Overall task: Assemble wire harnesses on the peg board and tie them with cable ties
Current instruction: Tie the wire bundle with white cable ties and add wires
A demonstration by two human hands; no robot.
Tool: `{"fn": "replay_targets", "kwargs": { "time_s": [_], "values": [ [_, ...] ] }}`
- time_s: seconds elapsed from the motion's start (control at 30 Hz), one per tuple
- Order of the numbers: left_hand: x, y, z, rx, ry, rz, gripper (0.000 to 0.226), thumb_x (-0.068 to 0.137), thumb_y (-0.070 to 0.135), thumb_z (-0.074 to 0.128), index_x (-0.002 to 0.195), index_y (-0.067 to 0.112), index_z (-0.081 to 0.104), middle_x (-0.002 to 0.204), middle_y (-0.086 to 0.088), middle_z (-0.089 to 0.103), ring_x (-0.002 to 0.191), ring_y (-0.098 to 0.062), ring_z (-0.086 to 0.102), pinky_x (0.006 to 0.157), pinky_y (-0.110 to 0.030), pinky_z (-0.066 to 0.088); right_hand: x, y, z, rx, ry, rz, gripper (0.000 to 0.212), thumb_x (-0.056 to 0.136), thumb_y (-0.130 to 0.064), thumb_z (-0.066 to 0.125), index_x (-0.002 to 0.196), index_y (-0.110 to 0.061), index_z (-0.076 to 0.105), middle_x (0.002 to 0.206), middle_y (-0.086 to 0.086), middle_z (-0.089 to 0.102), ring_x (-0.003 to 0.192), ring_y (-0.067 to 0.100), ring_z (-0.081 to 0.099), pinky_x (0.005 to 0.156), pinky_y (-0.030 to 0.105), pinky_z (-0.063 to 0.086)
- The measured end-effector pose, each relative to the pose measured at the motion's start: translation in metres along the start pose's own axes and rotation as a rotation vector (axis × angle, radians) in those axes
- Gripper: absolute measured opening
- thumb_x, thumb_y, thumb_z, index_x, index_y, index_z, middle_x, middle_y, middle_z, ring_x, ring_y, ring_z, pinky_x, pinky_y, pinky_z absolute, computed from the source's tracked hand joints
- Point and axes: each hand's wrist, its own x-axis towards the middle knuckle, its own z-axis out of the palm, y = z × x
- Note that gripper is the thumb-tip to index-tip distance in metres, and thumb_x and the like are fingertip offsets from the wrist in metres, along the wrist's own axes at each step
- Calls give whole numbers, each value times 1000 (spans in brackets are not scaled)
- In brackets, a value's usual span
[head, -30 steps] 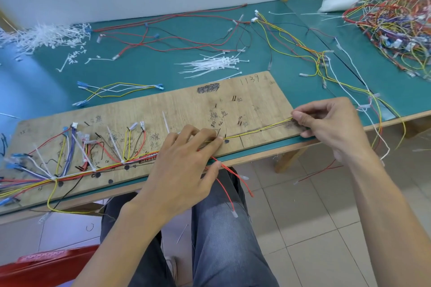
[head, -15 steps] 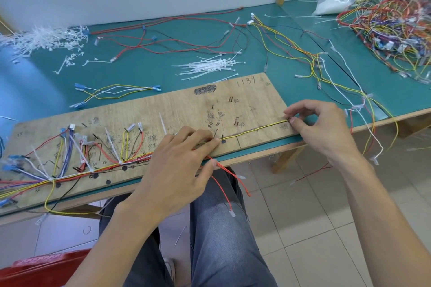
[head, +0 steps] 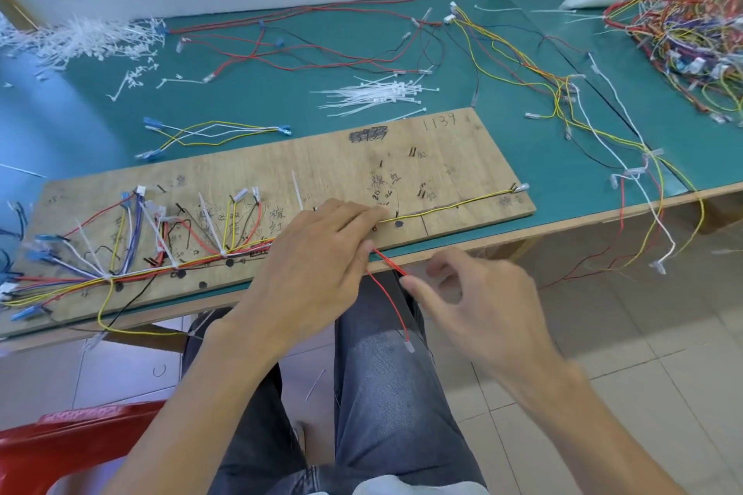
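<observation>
Far to the left of the left fingers, the tied wire harness (head: 193, 263) is lying along the near edge of the peg board (head: 442, 157), its branches fanning up to the pegs. The left hand (head: 317, 265) is pressing down on that bundle, its fingers (head: 362, 215) lying straight and close together on the wood. From under those fingertips a yellow wire (head: 454, 206) is running right to a peg at the board's far end. Just beside the left thumb, two red wires (head: 390, 262) are hanging off the board's edge over the person's lap. The right hand (head: 482, 305) is hovering below the table edge with its fingers apart and loosely curled, clamping nothing, the thumb tip just beside a red wire; I cannot tell if it is touching. Well beyond both hands, loose cable ties (head: 378, 92) are lying on the green table (head: 261, 100).
</observation>
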Motion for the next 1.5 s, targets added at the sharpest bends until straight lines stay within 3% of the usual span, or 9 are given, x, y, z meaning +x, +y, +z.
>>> {"fn": "replay_targets", "kwargs": {
  "time_s": [0.1,0.23,0.5,0.8,1.0,1.2,1.3,1.4,1.5],
  "values": [
    [-3,-2,-3,-61,29,-23,33,104,22,56,137,22,62,128,8,66,119,-17,58,93,-39,52,-8,-1,15,294,-154,72,31,92,-61,69,92,-30,73,80,-20,75,81,4,73,81,37,59],
    [-6,-4,-5,-85,19,-9,20,103,23,57,120,26,66,125,14,66,119,-13,58,93,-37,52,-7,9,13,513,-76,93,15,95,-30,77,81,-31,72,73,-19,72,66,3,68,60,14,49],
    [-9,-7,0,-96,55,31,13,98,20,67,109,21,73,126,11,68,118,-16,60,94,-38,55,11,24,-7,492,-186,-83,9,98,-27,73,103,-32,78,87,-13,69,76,15,64,67,36,54],
    [-8,-3,4,-188,199,-21,13,101,22,63,104,18,76,109,8,77,99,-19,73,82,-42,60,18,21,-22,904,-330,232,11,98,-29,74,94,-22,81,79,4,73,55,12,50,46,27,45],
    [-9,-5,5,-288,194,-84,9,98,15,66,104,18,71,104,7,76,94,-20,73,81,-45,58,23,22,-23,901,-313,274,17,102,-26,67,91,-21,79,79,11,74,49,20,51,46,26,43],
    [-15,-8,3,-216,89,-14,12,89,10,73,95,19,72,127,12,69,121,-14,62,98,-42,53,41,24,-22,784,-192,236,16,101,-27,70,87,-27,79,74,4,76,53,18,69,52,23,53],
    [-18,-7,7,-198,101,5,10,89,11,75,97,17,76,132,7,66,133,-16,56,109,-41,48,51,24,-22,612,-96,121,13,101,-28,70,91,-33,76,72,-5,75,53,16,72,58,32,56],
    [-21,-4,9,-186,127,14,17,90,11,72,106,17,76,141,7,60,134,-15,55,106,-38,49,59,24,-20,509,-38,66,14,99,-29,71,88,-37,74,72,-13,73,52,13,70,62,35,57],
    [-18,1,11,-97,100,55,41,93,13,68,133,22,67,145,9,59,134,-17,54,110,-38,46,63,24,-17,408,12,40,13,97,-30,74,85,-35,74,72,-19,72,61,11,68,70,42,60]
  ]
}}
